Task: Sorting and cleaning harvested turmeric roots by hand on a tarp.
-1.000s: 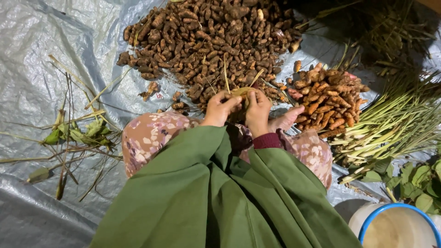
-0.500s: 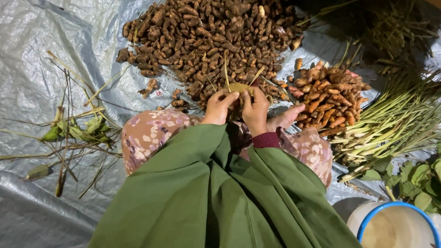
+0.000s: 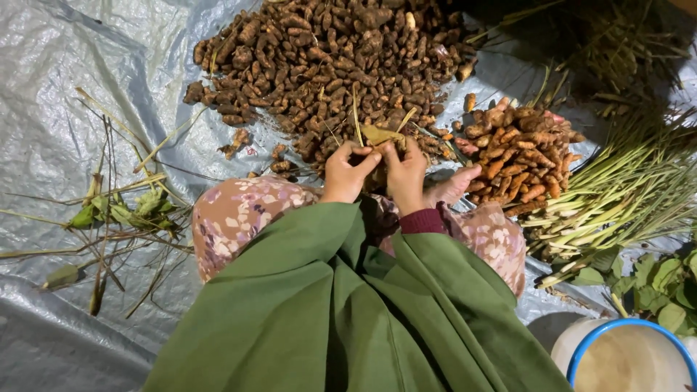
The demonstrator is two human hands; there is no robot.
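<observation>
My left hand (image 3: 347, 173) and my right hand (image 3: 404, 174) are close together in front of my knees. Both pinch one small root clump with a dry leaf and thin stalks (image 3: 379, 136) sticking up from it. Just beyond the hands lies a big heap of brown, soil-covered roots (image 3: 334, 65) on a grey plastic sheet (image 3: 65, 87). A smaller pile of cleaner orange roots (image 3: 519, 156) sits to the right of my right hand. Green sleeves and a floral skirt (image 3: 239, 218) cover my arms and knees.
Discarded stalks and wilted leaves (image 3: 116, 218) lie scattered at the left. A bundle of pale green stems (image 3: 617, 203) lies at the right, with leafy greens (image 3: 661, 279) below it. A white bucket with a blue rim (image 3: 628, 356) stands at the bottom right. A bare foot (image 3: 454, 185) shows beside the orange pile.
Both hands have stayed on the clump and shifted slightly; the leaf and stalks now stand a little higher above the fingers.
</observation>
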